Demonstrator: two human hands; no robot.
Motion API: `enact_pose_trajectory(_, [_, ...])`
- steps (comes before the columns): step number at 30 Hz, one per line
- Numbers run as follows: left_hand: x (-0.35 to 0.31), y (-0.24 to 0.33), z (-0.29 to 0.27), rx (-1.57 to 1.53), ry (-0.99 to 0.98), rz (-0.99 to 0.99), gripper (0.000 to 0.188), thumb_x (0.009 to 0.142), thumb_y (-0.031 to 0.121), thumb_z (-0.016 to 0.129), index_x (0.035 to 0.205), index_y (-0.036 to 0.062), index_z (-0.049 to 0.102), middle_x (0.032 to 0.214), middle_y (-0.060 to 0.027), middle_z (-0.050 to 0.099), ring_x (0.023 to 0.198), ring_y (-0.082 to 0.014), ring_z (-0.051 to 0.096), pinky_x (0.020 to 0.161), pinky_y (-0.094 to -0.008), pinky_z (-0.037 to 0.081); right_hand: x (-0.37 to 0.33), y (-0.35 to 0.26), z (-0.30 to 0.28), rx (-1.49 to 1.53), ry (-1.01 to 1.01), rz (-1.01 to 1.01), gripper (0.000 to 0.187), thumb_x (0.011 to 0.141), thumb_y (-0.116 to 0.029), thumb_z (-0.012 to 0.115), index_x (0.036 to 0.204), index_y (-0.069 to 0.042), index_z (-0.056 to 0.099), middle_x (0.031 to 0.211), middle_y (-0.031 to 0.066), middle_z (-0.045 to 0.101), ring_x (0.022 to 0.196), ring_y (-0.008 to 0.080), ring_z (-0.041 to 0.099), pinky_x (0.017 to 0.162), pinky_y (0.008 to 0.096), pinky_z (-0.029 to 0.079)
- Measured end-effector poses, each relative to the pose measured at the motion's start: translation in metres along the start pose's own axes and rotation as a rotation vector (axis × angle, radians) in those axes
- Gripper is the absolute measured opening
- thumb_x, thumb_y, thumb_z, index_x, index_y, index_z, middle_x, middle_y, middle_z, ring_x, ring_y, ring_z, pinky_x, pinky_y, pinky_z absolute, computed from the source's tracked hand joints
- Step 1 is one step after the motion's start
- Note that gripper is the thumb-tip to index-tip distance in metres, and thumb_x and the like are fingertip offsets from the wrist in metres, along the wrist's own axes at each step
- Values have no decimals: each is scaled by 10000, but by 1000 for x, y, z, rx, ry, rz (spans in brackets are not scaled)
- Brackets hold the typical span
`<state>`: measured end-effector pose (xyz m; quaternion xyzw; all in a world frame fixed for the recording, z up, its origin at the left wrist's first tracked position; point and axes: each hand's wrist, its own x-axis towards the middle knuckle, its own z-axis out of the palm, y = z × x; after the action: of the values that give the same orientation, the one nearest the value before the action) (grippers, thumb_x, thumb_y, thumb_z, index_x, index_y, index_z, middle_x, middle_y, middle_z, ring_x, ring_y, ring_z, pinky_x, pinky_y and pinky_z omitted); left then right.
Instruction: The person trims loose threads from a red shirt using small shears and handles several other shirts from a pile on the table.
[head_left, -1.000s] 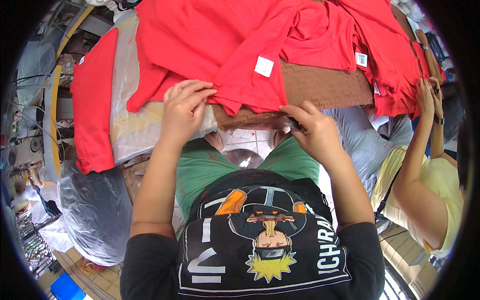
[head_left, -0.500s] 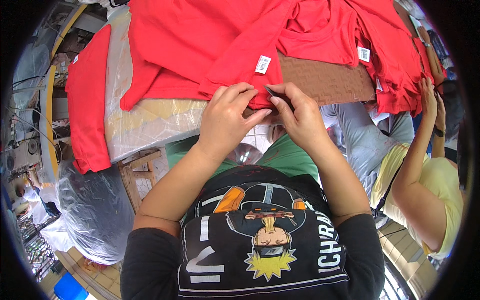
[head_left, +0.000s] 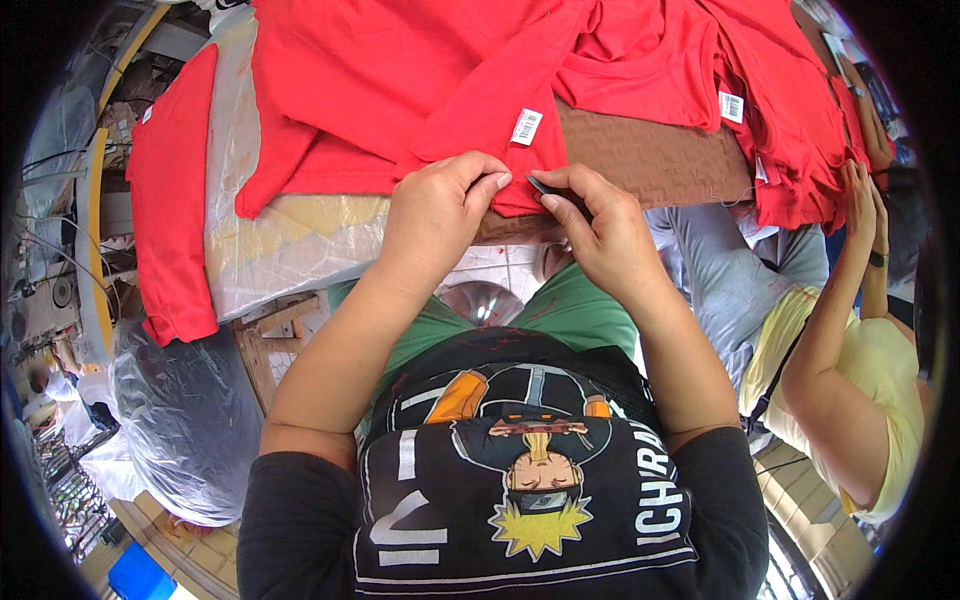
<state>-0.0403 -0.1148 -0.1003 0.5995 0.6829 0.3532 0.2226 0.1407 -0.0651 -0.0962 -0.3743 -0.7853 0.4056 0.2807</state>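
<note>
A red garment (head_left: 390, 110) lies spread on the table, its near edge in front of my hands, with a white barcode tag (head_left: 526, 127) on it. My left hand (head_left: 440, 208) is at this near edge, thumb and forefinger pinched together. Whatever sits in that pinch is too small to make out. Just to its right, my right hand (head_left: 605, 222) grips a small dark pointed tool (head_left: 541, 186) between thumb and fingers, its tip toward the garment's corner. Most of the tool is hidden in the hand.
A brown textured cloth (head_left: 650, 155) and clear plastic (head_left: 300, 250) cover the table's near edge. Another red garment (head_left: 175, 200) hangs at the left. To the right, a person in a yellow shirt (head_left: 850, 390) handles red cloth. A plastic-wrapped bundle (head_left: 180, 420) stands lower left.
My left hand has drawn back to the left from the right hand, its fingers closing from a looser spread into a pinch. The right hand and its tool have barely moved.
</note>
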Motion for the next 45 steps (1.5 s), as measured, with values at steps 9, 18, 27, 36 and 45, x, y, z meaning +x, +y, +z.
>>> enact_pose_trajectory(9, [0, 2, -1, -50, -19, -56, 164, 874, 192, 654, 938, 41, 666, 774, -127, 659, 684, -170, 650, 640, -286, 492, 3, -5, -2, -117, -58, -40, 207, 835, -92, 617, 1031, -27, 624, 982, 183, 625, 898, 366, 616, 759, 411, 490])
enact_pose_trajectory(18, [1, 1, -16, -107, -117, 174, 141, 862, 165, 655, 911, 36, 679, 815, -91, 674, 764, -188, 646, 707, -289, 491, 8, -13, -4, -323, -148, -79, 157, 852, -140, 590, 976, -46, 610, 950, 159, 617, 848, 371, 611, 696, 456, 490])
enact_pose_trajectory(27, [-5, 21, -61, -64, -200, 114, 284, 763, 222, 758, 932, 5, 688, 970, -99, 677, 854, -220, 642, 755, -291, 492, 10, -22, -13, -111, 51, -85, 222, 842, -92, 623, 1050, -17, 593, 955, 186, 627, 851, 359, 628, 730, 409, 496])
enact_pose_trajectory(36, [-16, -2, 7, 273, 150, 225, 351, 690, 193, 782, 984, 25, 687, 1032, -113, 655, 939, -290, 609, 816, -370, 497, 7, 0, 8, 44, 41, 23, 185, 859, -74, 603, 1026, 4, 594, 949, 207, 638, 891, 349, 641, 756, 396, 494])
enact_pose_trajectory(45, [-17, -5, 5, 228, 158, 254, 176, 749, 122, 728, 896, 26, 714, 957, -96, 678, 862, -267, 636, 766, -355, 513, 6, 1, 9, 0, 27, 6, 187, 858, -85, 611, 1026, -5, 600, 948, 202, 640, 889, 348, 643, 749, 394, 492])
